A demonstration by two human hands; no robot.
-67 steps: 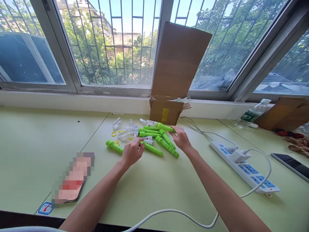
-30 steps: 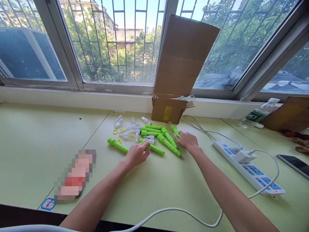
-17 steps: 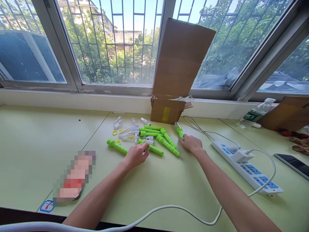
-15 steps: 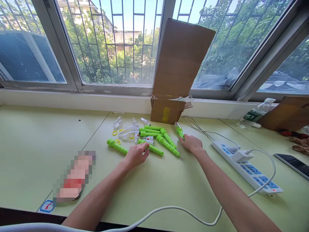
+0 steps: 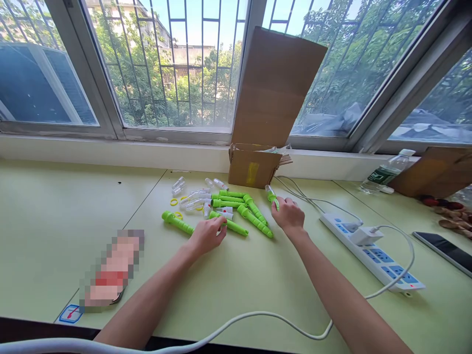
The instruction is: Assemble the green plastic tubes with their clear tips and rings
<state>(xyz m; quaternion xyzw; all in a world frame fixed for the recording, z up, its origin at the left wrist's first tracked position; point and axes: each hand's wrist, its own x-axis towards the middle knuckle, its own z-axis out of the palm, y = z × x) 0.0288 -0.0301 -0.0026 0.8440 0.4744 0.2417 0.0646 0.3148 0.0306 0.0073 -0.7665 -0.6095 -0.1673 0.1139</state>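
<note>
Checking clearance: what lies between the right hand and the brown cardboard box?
Head view: a clear-tipped green plastic tube lies between the box and the right hand, which holds it.

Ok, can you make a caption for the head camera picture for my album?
Left hand among scattered green tubes, right hand holding a clear-tipped green tube, cardboard box behind.

Pale green counter, laden.
Toward back edge: green tubes, clear plastic pieces; at back edge: cardboard box; right side: white power strip.
</note>
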